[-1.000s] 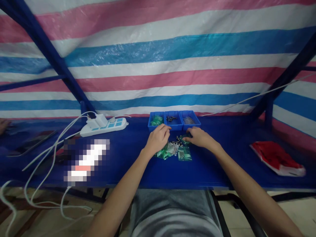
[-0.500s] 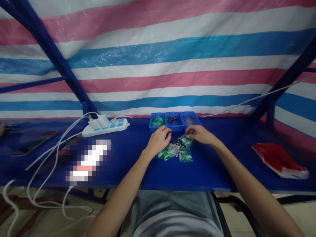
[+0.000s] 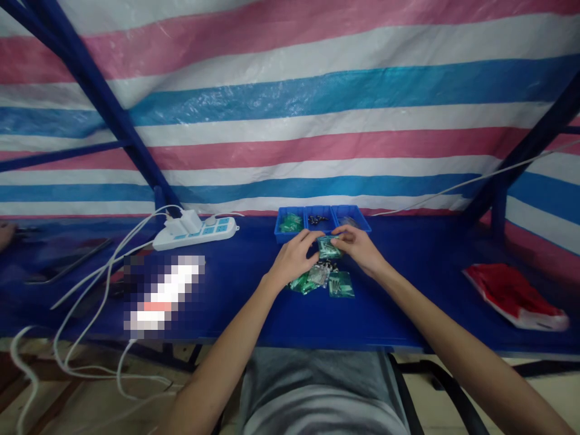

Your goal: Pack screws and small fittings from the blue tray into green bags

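Observation:
A small clear packet of green and metallic pieces (image 3: 329, 248) is held between my two hands over the blue table. My right hand (image 3: 357, 249) pinches its right side with thumb and fingers. My left hand (image 3: 294, 257) curls at its left edge, fingertips at the top corner and thumb lower down. Just below lie green packets (image 3: 301, 283), a silvery-clear packet (image 3: 319, 273) and some small dark and metal parts. Another flat packet with metal pins (image 3: 341, 284) rests to their right.
Behind my hands stand three joined blue bins: one with green packets (image 3: 290, 223), one with dark screw-like parts (image 3: 317, 219), one with clear bags (image 3: 348, 221). A white power strip (image 3: 197, 234) with cables is left, a red-and-white pouch (image 3: 514, 296) right. Another person's hand (image 3: 6, 235) shows far left.
My right hand has moved left, lifting the packet from beside the pile toward my left hand. My left hand has shifted slightly right and now meets the packet's edge.

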`<state>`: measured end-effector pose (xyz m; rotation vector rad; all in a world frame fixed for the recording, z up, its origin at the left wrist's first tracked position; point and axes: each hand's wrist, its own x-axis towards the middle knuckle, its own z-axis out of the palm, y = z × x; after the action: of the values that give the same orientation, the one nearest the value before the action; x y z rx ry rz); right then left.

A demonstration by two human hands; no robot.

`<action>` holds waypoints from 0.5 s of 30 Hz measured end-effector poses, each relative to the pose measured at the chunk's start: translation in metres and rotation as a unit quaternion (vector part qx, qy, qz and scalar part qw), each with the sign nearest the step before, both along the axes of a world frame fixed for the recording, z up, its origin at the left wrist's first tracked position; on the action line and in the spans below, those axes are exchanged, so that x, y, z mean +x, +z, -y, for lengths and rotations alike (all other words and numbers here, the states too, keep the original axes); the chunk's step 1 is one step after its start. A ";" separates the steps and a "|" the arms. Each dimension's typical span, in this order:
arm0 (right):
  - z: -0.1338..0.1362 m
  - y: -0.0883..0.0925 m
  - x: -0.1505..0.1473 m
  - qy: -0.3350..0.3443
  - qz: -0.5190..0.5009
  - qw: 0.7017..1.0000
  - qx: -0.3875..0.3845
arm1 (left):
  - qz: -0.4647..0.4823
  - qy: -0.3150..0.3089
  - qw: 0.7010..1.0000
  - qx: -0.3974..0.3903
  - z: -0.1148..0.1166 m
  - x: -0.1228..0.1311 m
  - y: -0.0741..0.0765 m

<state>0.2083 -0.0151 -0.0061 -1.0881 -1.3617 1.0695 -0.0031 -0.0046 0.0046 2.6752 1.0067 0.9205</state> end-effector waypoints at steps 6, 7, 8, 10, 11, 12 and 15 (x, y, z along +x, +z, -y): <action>0.006 -0.002 -0.011 -0.001 -0.017 1.000 -0.014 | -0.013 -0.002 1.000 0.016 -0.002 -0.002 -0.001; 0.006 -0.002 -0.011 0.003 -0.020 1.000 -0.020 | -0.011 0.001 1.000 0.020 -0.002 -0.002 -0.001; 0.006 -0.002 -0.011 0.004 -0.021 1.000 -0.021 | -0.009 0.004 1.000 0.025 -0.003 -0.001 -0.001; 0.004 -0.003 -0.010 -0.001 -0.008 1.000 -0.010 | -0.001 0.013 0.999 0.033 -0.003 -0.001 -0.001; 0.003 -0.005 -0.010 -0.005 0.005 1.000 0.000 | 0.001 0.018 0.999 0.037 -0.003 -0.001 -0.001; 0.002 -0.006 -0.009 -0.009 0.021 1.000 0.011 | 0.002 0.024 0.999 0.039 -0.003 0.000 -0.001; 0.000 -0.010 -0.009 -0.002 0.069 0.997 0.042 | 0.001 0.036 0.998 0.044 -0.003 0.000 -0.001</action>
<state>0.1993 -0.0151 -0.0159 -1.1194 -1.5005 0.9400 -0.0033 -0.0019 0.0037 2.7241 1.0932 1.0049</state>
